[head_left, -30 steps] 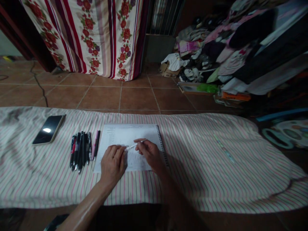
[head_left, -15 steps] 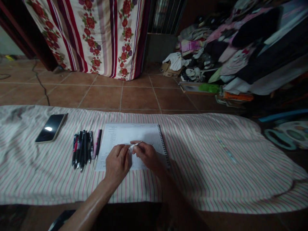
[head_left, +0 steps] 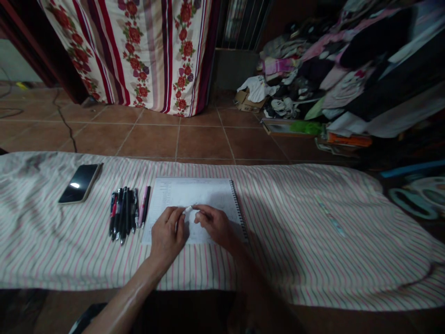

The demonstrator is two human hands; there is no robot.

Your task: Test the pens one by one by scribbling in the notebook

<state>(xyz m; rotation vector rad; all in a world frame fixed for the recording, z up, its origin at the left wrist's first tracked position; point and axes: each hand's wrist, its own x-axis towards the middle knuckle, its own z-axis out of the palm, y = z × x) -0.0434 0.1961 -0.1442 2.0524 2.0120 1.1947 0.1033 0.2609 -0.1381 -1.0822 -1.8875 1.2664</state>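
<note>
Between left hand (head_left: 168, 233) and right (head_left: 216, 226), white pen (head_left: 188, 209)

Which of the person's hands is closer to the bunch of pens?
The left. The left hand is over the notebook, to the right of the pens; the right hand is farther right.

A room in a home: a floral, striped curtain (head_left: 153, 51) hangs above a brown tiled floor (head_left: 205, 139). Clothes (head_left: 358, 88) lie heaped at right, and a striped cloth (head_left: 295, 204) spreads across the foreground.
</note>
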